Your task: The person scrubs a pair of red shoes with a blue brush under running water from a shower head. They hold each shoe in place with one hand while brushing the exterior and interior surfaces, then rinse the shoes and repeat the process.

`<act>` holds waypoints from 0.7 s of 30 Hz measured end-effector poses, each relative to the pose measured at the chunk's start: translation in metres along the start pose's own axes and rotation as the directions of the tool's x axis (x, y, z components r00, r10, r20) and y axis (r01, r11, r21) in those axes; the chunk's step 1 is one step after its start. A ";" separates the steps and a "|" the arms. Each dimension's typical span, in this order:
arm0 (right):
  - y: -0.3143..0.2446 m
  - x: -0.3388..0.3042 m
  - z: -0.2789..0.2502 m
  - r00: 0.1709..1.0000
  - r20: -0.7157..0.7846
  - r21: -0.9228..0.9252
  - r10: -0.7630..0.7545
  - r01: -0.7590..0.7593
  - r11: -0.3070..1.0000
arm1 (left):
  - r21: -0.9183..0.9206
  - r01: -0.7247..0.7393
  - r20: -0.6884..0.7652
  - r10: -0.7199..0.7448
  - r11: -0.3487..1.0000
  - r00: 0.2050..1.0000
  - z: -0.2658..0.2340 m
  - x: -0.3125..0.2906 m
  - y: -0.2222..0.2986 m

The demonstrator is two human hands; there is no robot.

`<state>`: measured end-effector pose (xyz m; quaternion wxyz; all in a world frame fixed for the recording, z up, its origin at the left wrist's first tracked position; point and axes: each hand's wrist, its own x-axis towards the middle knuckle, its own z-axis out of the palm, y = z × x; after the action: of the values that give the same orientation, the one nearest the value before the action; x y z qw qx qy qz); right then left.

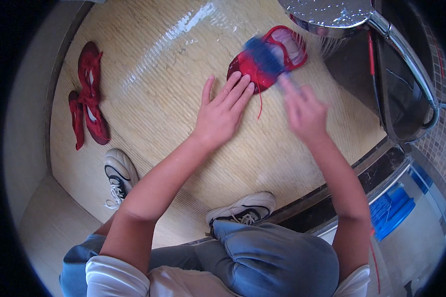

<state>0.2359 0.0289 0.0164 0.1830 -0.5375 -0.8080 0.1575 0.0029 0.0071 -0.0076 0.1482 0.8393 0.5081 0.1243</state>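
A red soft shoe (240, 67), looking like a ballet slipper, lies on the wet tiled floor ahead of me, its pale inside showing toward the far right. My left hand (220, 114) presses on the shoe's near left end with its fingers stretched out flat. In my right hand (306, 111) is a blue brush (263, 55), smeared by motion, lying across the middle of the shoe. The fingers are closed around its handle end. A thin red cord hangs from the shoe onto the floor.
More red shoes (88, 94) lie on the floor at the left. A chrome shower head (332, 17) sprays water at the upper right, over a dark basin (352, 79). My sneakers (120, 173) stand on the floor below. A blue plastic item (391, 210) is at the right.
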 end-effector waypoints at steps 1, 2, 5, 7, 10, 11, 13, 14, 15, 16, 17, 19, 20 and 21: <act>-0.008 -0.005 -0.001 0.996 0.079 0.033 -0.046 0.043 0.999 | -0.008 0.000 0.000 0.000 1.000 1.000 0.000 0.000 0.001; -0.007 -0.008 0.003 0.997 0.065 0.058 -0.048 0.044 0.997 | -0.018 0.004 -0.003 -0.004 1.000 1.000 -0.001 0.001 0.002; 0.036 0.007 -0.002 0.987 -0.125 -0.107 0.098 -0.111 0.988 | -0.030 0.009 -0.008 -0.010 0.999 1.000 -0.006 0.005 0.004; 0.044 0.010 -0.007 0.983 -0.128 -0.081 0.134 -0.144 0.986 | -0.024 -0.003 -0.004 0.003 1.000 1.000 -0.006 0.006 0.004; 0.013 0.001 -0.003 0.998 -0.055 -0.071 0.014 -0.018 0.997 | -0.025 0.011 -0.007 -0.011 1.000 1.000 -0.003 0.003 0.003; 0.008 -0.005 0.000 1.000 -0.014 -0.055 0.001 -0.002 0.998 | -0.025 0.012 -0.004 -0.012 1.000 1.000 -0.003 0.003 0.003; 0.004 -0.015 0.007 0.998 0.065 -0.025 -0.027 0.029 0.999 | -0.025 0.012 -0.001 -0.012 1.000 1.000 -0.003 0.003 0.004; 0.017 -0.007 0.002 1.000 0.010 -0.093 -0.016 0.017 0.996 | -0.018 0.002 -0.010 -0.003 1.000 1.000 -0.004 0.004 0.003; 0.026 -0.002 -0.004 0.999 -0.016 -0.105 0.051 -0.053 0.993 | -0.010 -0.007 -0.020 0.007 1.000 1.000 -0.006 0.004 0.003; 0.035 0.003 -0.010 0.992 -0.046 -0.114 0.116 -0.120 0.986 | 0.000 -0.015 -0.032 0.015 1.000 0.999 -0.007 0.005 0.003; 0.041 0.007 -0.013 0.981 -0.076 -0.120 0.179 -0.187 0.975 | -0.006 -0.012 -0.034 0.012 1.000 0.999 -0.008 0.004 0.003; 0.043 0.007 -0.010 0.981 -0.137 -0.058 0.137 -0.147 0.987 | -0.022 -0.004 -0.037 0.003 1.000 0.999 -0.014 -0.003 0.003; 0.039 0.008 -0.009 0.979 -0.161 -0.026 0.123 -0.129 0.991 | -0.017 -0.002 -0.019 0.002 1.000 1.000 -0.015 -0.006 0.002; 0.032 0.007 -0.008 0.976 -0.185 0.007 0.110 -0.111 0.994 | -0.012 -0.001 -0.001 0.001 1.000 1.000 -0.016 -0.009 0.000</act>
<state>0.2634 0.0482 0.0098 0.2475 -0.5942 -0.7565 0.1154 -0.0073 0.0011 0.0068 0.1528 0.8386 0.5071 0.1278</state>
